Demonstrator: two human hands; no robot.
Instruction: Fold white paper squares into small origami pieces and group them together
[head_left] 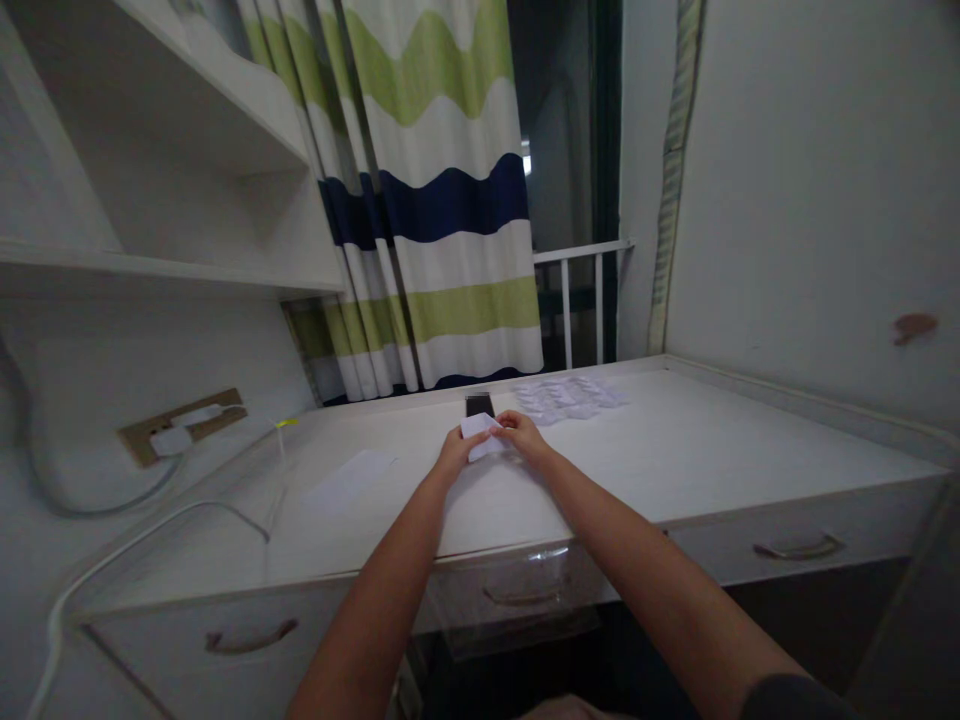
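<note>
A small piece of folded white paper [478, 428] is held above the desk between my two hands. My left hand [453, 452] is closed on its left side, thumb toward me. At its right edge, my right hand [520, 434] pinches the paper with thumb and fingers. Just behind the paper lies a dark flat object [479, 405], partly hidden by it. Several folded white paper pieces [570, 398] lie in rows to the right, near the back of the desk. White paper sheets [351, 478] rest on the left.
The white desk [675, 440] has drawers along its front and a raised rim at the back. A white cable [172, 512] loops over its left side, near a wall socket with a plug [171, 442]. Shelves [165, 265] overhang the left; a striped curtain [465, 250] hangs behind.
</note>
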